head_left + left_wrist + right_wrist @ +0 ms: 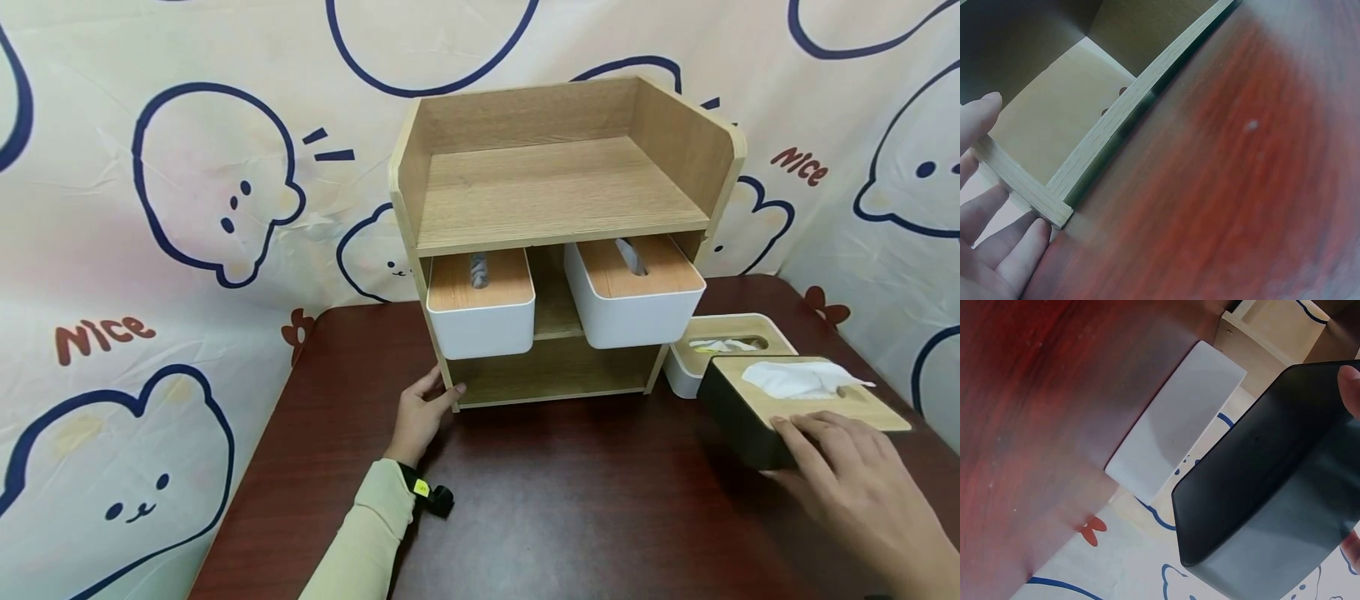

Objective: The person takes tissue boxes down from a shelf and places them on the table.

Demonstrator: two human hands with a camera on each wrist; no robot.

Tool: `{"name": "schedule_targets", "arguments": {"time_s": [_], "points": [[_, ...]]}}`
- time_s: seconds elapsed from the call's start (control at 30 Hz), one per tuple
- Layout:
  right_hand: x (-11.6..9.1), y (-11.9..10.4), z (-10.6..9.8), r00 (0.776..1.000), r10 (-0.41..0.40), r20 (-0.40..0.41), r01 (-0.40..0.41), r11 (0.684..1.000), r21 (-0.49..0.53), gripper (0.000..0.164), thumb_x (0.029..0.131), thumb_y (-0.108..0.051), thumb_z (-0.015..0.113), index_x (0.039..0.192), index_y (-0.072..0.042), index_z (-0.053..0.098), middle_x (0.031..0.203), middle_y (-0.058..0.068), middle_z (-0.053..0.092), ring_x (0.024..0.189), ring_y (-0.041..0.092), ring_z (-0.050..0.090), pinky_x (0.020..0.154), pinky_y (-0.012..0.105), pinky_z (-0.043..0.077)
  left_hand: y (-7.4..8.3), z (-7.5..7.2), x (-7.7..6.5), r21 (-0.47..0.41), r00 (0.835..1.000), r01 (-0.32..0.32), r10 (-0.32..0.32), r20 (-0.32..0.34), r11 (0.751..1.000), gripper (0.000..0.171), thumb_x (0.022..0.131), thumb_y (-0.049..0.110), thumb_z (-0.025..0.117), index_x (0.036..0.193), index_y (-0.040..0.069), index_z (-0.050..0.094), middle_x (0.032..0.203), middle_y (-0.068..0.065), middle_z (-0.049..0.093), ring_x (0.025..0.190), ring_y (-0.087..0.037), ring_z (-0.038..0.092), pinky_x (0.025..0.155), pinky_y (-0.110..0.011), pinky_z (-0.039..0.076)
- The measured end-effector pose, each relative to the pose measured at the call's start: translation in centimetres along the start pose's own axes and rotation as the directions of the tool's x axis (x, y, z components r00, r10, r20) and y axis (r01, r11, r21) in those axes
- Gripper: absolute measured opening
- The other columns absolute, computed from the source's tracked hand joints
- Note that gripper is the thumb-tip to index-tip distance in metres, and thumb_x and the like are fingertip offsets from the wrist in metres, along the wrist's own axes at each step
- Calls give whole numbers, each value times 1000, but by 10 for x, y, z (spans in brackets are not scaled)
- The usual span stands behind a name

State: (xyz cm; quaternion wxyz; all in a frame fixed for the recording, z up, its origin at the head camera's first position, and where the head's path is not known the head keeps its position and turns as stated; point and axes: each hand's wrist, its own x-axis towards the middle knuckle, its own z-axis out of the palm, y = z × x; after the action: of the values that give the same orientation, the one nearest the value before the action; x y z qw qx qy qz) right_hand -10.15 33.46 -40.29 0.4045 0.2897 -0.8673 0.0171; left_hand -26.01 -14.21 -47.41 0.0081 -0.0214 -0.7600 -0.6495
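Two hands at work for you right now, and your right hand (851, 475) has the black tissue box (772, 402), fingers curled over the near edge of its wooden lid and the thumb lower down, pinching it firmly. That box is up off the table (540, 500), tilted, out to the right of the shelf unit (562, 179), and the right wrist view catches its dark underside. White tissue (798, 379) spills from the slot on top. Over on the other side, your left hand (418, 417) is clamped on the shelf unit's left side panel (1025, 181), right down at the front bottom corner, thumb on the inner face and fingers round the outside. Just behind the black box sits a low white box (682, 373) with a pale lid, on the table beside the shelf unit, tissue lying in its slot. Look up to the middle tier: a left white box (483, 332) and a right white box (645, 317), both wood-lidded, both jutting past the front edge, a gap between them. Farther out, your pale sleeve (367, 525) ends at a black wristband (427, 492), and behind everything hangs the backdrop (247, 350) of cartoon bears and "Nice" lettering.
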Motion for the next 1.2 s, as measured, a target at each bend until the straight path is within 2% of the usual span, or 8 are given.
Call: {"name": "schedule_targets", "arguments": {"time_s": [0.23, 0.43, 0.63, 0.7, 0.97, 1.07, 1.2], "points": [[-6, -3, 0, 994, 43, 99, -44, 999, 6, 71, 104, -54, 28, 118, 8, 61, 103, 27, 57, 94, 46, 52, 78, 56, 38, 0, 0, 0, -2, 1000, -5, 5, 1, 1000, 63, 87, 27, 76, 143, 19, 49, 141, -11, 51, 125, -21, 50, 94, -38, 46], [-9, -2, 6, 996, 27, 79, -29, 999, 21, 69, 104, -52, 31, 116, 8, 62, 102, 27, 57, 92, 46, 53, 75, 56, 39, 2, -1, -2, -2, 1000, -18, 18, 1, 1000, 62, 87, 27, 77, 143, 18, 50, 140, -12, 52, 127, -21, 48, 95, -40, 45], [-12, -1, 10, 995, 19, 99, -24, 999, 44, 70, 104, -53, 31, 118, 8, 62, 102, 26, 57, 93, 45, 53, 78, 54, 38, 2, -1, -2, 1, 1000, -14, 14, 0, 1000, 63, 87, 26, 77, 143, 18, 50, 142, -11, 50, 130, -21, 45, 98, -41, 43], [-12, -1, 13, 997, 13, 78, -17, 998, 52, 68, 104, -52, 33, 118, 9, 62, 102, 26, 58, 92, 45, 53, 78, 54, 37, 2, -1, -2, 4, 1000, -10, 11, -2, 1000, 63, 87, 27, 77, 143, 18, 50, 142, -11, 50, 130, -21, 45, 99, -41, 42], [-17, 1, 18, 997, 21, 79, -25, 999, 48, 69, 103, -53, 33, 119, 8, 61, 103, 26, 58, 93, 45, 53, 77, 55, 38, 4, 0, -1, 13, 1000, -10, 11, -5, 1000, 62, 87, 26, 76, 143, 17, 50, 142, -9, 51, 129, -21, 46, 98, -40, 43], [-18, 2, 19, 996, 20, 85, -24, 998, 53, 69, 103, -53, 33, 119, 8, 61, 102, 26, 57, 93, 45, 53, 78, 54, 37, -2, -1, 3, 10, 1000, -15, 15, 0, 1000, 63, 87, 25, 76, 144, 17, 49, 142, -11, 50, 128, -20, 47, 96, -40, 44], [-20, 3, 21, 996, 17, 83, -22, 998, 65, 69, 103, -53, 34, 118, 8, 62, 102, 25, 58, 94, 45, 53, 78, 53, 37, -19, -2, 11, -10, 1000, -13, 13, 7, 1000, 64, 87, 26, 77, 144, 19, 48, 143, -11, 50, 126, -19, 49, 95, -38, 46]]}}
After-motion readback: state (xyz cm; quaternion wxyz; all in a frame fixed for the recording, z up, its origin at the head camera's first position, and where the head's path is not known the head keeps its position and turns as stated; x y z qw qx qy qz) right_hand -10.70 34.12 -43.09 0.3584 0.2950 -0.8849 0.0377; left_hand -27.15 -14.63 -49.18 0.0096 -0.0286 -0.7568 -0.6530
